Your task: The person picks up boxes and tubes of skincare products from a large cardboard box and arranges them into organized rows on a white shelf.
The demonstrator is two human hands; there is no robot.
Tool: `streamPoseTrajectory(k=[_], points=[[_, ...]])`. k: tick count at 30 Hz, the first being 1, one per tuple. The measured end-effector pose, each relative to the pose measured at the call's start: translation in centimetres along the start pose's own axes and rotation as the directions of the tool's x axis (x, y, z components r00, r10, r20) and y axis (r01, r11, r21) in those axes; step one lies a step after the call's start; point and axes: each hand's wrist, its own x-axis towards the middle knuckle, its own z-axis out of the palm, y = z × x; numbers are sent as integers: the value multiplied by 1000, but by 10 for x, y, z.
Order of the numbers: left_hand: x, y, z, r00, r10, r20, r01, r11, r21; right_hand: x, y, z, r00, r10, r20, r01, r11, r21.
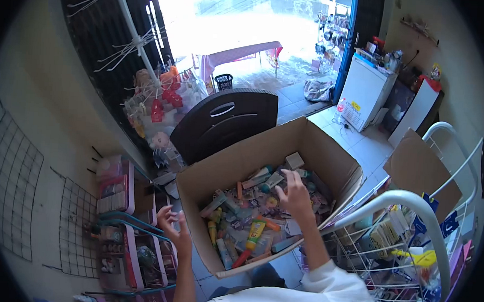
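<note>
Looking down into a large cardboard box, we have our right hand over its inside, above the pile of small goods that covers its bottom. The fingers are loosely bent and the thumb stands apart from them; we see nothing in their grip, and cannot tell whether the fingertips touch the pile. Our left hand is raised just outside the box on its left side, fingers curled and parted, with nothing that we can make out between them.

In the box, a small white carton sits toward the far wall, just beyond our right fingertips. A yellow tube with a red end lies toward the near side of the box, beside an orange tube. The rest is a jumble of packets and tubes, many too small to name.

Just beyond the box stands a dark chair, its back toward the far wall. Right of the box we see a white wire rack full of packaged goods, with a loose piece of cardboard at its far end. Left of the box, past our left hand, are pink shelves packed with small wares. Well beyond the box, a cloth-covered table stands in bright light.
</note>
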Motion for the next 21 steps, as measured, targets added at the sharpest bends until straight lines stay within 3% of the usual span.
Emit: streamPoseTrajectory(k=[1, 2, 3, 5, 6, 8, 9, 10, 11, 12, 14, 15, 17, 18, 20, 21], points=[[15, 15, 24, 991, 89, 104, -94, 994, 52, 26, 16, 4, 992, 33, 123, -17, 991, -134], [27, 28, 49, 961, 74, 266, -118, 981, 151, 50, 32, 10, 967, 82, 241, -16, 964, -265], [38, 37, 71, 906, 37, 421, -153, 957, 245, 73, 51, 24, 943, 136, 304, -42, 954, -296], [57, 10, 122, 702, 105, 704, -407, 871, 276, 100, 86, 54, 887, 232, 399, -102, 942, -319], [57, -12, 140, 695, 99, 712, -403, 874, 272, 109, 101, 69, 860, 271, 433, -139, 940, -312], [57, -63, 184, 512, -226, 828, -513, 693, 507, 110, 147, 120, 816, 309, 489, -171, 936, -307], [58, -103, 205, 324, -393, 861, -278, 830, 483, 103, 156, 134, 843, 317, 435, -176, 926, -335], [56, -132, 218, 81, -484, 871, -18, 873, 487, 91, 164, 145, 868, 326, 374, -188, 914, -360], [48, -129, 227, 3, -675, 738, 383, 682, 623, 76, 175, 154, 897, 335, 289, -175, 868, -464], [38, -125, 235, -157, -797, 584, 678, 343, 650, 67, 183, 163, 918, 346, 193, -188, 808, -558], [17, -184, 251, -320, -735, 598, 842, 69, 535, 63, 193, 168, 869, 453, 198, -274, 775, -570], [10, -191, 259, -340, -735, 587, 818, 77, 570, 60, 198, 169, 819, 515, 254, -288, 751, -594], [-6, -199, 274, -326, -540, 776, 935, -65, 348, 61, 199, 169, 809, 519, 275, -309, 775, -551], [-12, -204, 280, -339, -539, 771, 932, -81, 353, 61, 200, 171, 815, 490, 310, -293, 809, -509], [-23, -213, 293, -68, -724, 687, 995, -2, 97, 52, 206, 188, 835, 476, 275, -313, 823, -475], [-24, -206, 299, -76, -720, 690, 995, -13, 96, 53, 209, 191, 863, 454, 223, -331, 839, -431]])
